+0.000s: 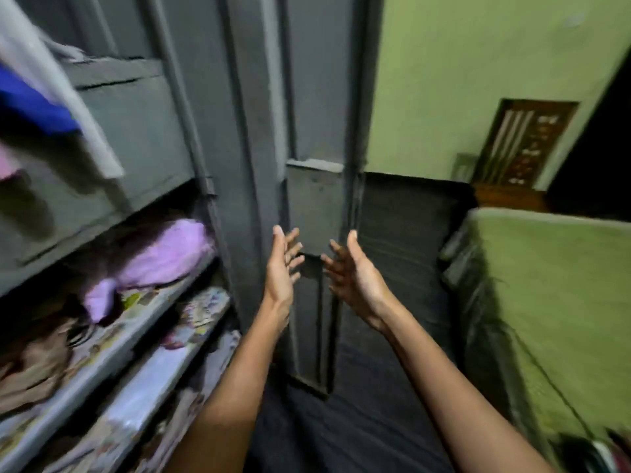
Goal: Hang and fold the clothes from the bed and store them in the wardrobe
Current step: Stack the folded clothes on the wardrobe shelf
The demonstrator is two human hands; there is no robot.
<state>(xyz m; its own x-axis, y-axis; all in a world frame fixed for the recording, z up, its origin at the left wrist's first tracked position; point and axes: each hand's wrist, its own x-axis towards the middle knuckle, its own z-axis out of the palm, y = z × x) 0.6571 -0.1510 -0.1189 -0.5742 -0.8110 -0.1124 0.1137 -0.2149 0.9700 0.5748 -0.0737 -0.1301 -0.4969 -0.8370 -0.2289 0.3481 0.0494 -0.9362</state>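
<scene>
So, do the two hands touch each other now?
Apart. The head view shows the grey wardrobe door through a gap between the left hand and the right hand.

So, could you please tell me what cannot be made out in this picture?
Head view:
- Hanging clothes: motion-blurred, cut by the left edge; types unclear.
- Brown garment: blurred, cut by the left edge.
- Bed: cut by the right edge; what lies on it is unseen.
- Wall panel: markings too small and blurred.
</scene>
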